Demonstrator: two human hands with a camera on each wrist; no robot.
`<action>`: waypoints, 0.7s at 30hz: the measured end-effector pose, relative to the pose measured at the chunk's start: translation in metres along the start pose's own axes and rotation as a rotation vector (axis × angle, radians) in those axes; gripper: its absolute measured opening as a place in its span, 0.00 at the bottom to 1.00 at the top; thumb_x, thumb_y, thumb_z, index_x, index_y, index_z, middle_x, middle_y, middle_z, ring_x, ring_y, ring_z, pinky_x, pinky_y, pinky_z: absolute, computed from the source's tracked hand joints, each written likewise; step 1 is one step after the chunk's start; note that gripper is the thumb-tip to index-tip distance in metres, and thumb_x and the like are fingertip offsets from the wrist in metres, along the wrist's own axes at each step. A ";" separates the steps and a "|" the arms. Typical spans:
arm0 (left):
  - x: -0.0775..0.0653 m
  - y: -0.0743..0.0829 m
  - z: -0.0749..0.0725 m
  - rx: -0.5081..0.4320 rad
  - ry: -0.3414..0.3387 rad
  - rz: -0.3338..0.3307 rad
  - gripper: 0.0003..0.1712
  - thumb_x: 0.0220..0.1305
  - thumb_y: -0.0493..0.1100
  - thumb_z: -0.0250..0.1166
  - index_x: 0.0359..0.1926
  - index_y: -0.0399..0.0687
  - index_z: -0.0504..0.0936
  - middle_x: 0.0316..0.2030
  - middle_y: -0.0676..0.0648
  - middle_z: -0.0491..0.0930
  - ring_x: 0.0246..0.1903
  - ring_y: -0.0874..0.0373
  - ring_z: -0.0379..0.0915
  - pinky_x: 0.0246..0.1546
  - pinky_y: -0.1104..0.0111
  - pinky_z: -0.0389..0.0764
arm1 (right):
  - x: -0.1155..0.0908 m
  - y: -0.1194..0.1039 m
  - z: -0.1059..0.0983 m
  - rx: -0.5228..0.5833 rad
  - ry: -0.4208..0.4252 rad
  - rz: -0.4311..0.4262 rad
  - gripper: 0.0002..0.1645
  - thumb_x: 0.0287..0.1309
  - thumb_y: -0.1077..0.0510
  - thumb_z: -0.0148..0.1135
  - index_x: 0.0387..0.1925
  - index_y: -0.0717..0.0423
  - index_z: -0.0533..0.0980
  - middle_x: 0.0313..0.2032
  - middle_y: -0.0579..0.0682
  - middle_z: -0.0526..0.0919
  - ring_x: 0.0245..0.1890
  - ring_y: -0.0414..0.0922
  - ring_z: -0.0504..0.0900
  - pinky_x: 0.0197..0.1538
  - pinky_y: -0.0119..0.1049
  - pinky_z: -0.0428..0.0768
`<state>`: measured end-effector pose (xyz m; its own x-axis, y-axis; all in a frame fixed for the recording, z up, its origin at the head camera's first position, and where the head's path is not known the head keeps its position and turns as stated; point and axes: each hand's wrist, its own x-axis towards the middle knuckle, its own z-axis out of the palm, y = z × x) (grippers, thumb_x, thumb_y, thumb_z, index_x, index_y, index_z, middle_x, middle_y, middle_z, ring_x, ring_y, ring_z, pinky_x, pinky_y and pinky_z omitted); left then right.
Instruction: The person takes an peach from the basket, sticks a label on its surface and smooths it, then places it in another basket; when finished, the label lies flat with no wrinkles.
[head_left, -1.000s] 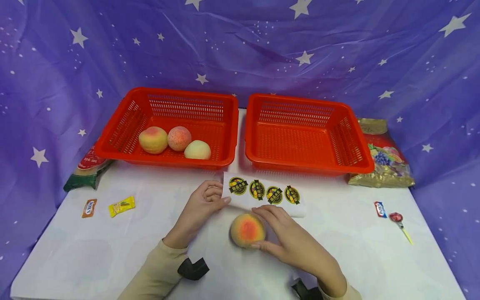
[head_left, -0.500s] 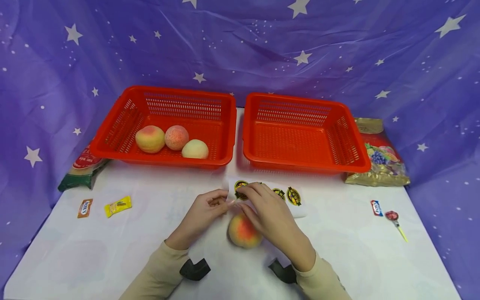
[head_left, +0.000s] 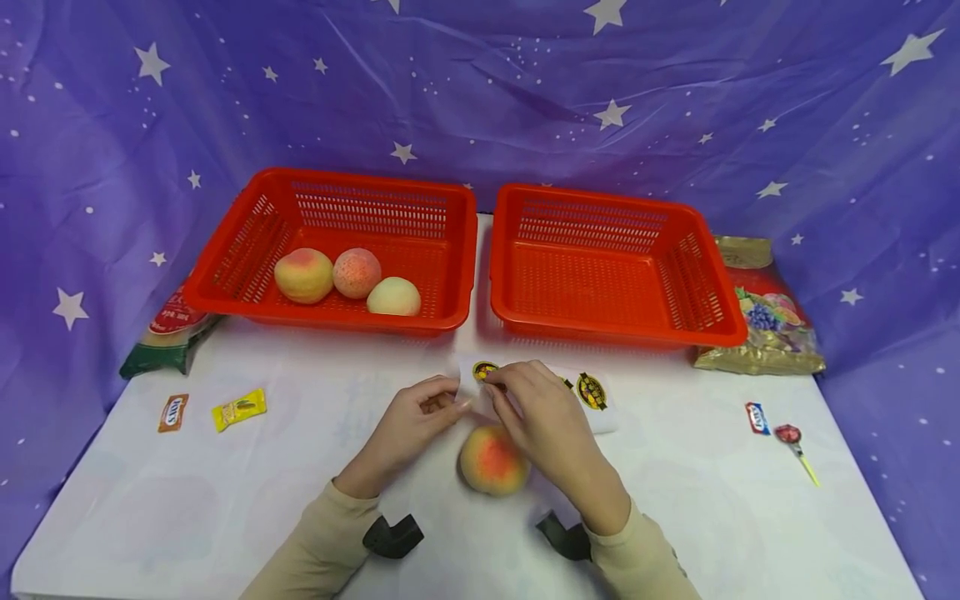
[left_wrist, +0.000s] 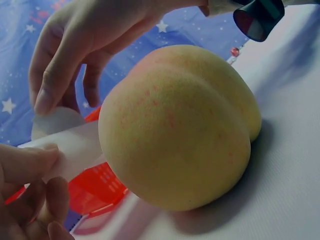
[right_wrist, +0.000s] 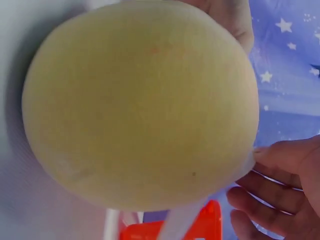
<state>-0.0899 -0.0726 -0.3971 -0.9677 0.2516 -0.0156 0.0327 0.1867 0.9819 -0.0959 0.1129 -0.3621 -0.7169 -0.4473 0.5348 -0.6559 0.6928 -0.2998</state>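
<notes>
My left hand (head_left: 412, 421) pinches the left end of a white sticker strip (head_left: 603, 417) between thumb and curled fingers. Over that strip, my right hand (head_left: 551, 425) pinches the edge of a round sticker (left_wrist: 57, 121), whose pale back stands up from the strip in the left wrist view. The black and yellow print of the leftmost sticker (head_left: 484, 372) shows at the right fingertips; the right hand hides the stickers in the middle. A yellow peach with a red blush (head_left: 493, 462) rests on the table just below both hands, untouched, and fills much of both wrist views.
Behind the strip stand two red baskets: the left basket (head_left: 337, 321) bears three peaches (head_left: 357, 273), the right basket (head_left: 622, 333) is bare. Packaged bags (head_left: 772, 325) lie at both sides. Small candies (head_left: 240, 409) lie left, a lollipop (head_left: 789, 434) and another wrapper (head_left: 757, 418) right.
My right hand has left the peach's right side, moved up and left to the strip, and taken hold of a sticker. The left hand keeps its hold on the strip's end; the peach stays put.
</notes>
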 end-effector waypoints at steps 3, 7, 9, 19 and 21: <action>0.003 -0.013 0.001 0.013 0.014 -0.017 0.14 0.53 0.40 0.64 0.42 0.41 0.77 0.28 0.45 0.74 0.28 0.60 0.68 0.27 0.75 0.69 | 0.001 0.005 -0.001 -0.007 0.037 0.030 0.05 0.53 0.58 0.58 0.33 0.52 0.77 0.30 0.43 0.78 0.31 0.40 0.74 0.37 0.31 0.73; 0.007 -0.027 0.002 0.012 0.010 -0.043 0.15 0.53 0.43 0.65 0.42 0.45 0.77 0.26 0.46 0.75 0.26 0.59 0.67 0.26 0.75 0.69 | 0.002 0.013 -0.005 -0.005 0.082 0.086 0.04 0.53 0.58 0.58 0.32 0.52 0.76 0.29 0.43 0.78 0.31 0.40 0.75 0.35 0.32 0.74; 0.007 -0.030 0.002 0.004 0.011 -0.060 0.15 0.53 0.43 0.65 0.42 0.45 0.76 0.26 0.46 0.74 0.26 0.59 0.67 0.26 0.75 0.69 | 0.002 0.017 -0.008 0.007 0.100 0.114 0.04 0.52 0.59 0.58 0.32 0.53 0.76 0.29 0.43 0.78 0.30 0.39 0.76 0.33 0.32 0.75; 0.010 -0.036 0.001 0.003 0.056 -0.188 0.13 0.53 0.43 0.65 0.41 0.50 0.77 0.29 0.48 0.77 0.27 0.58 0.70 0.30 0.70 0.72 | -0.006 0.028 -0.021 0.089 0.153 0.221 0.04 0.51 0.60 0.60 0.32 0.53 0.78 0.23 0.43 0.79 0.22 0.35 0.74 0.23 0.27 0.73; 0.009 -0.036 0.002 0.008 0.056 -0.216 0.15 0.53 0.44 0.65 0.43 0.51 0.76 0.30 0.49 0.77 0.28 0.58 0.71 0.31 0.70 0.72 | -0.009 0.029 -0.023 0.086 0.154 0.228 0.04 0.51 0.59 0.60 0.32 0.52 0.78 0.23 0.42 0.79 0.22 0.34 0.74 0.25 0.24 0.72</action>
<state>-0.0996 -0.0755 -0.4332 -0.9649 0.1515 -0.2145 -0.1750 0.2382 0.9553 -0.1029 0.1499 -0.3577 -0.8080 -0.1901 0.5577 -0.5046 0.7119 -0.4884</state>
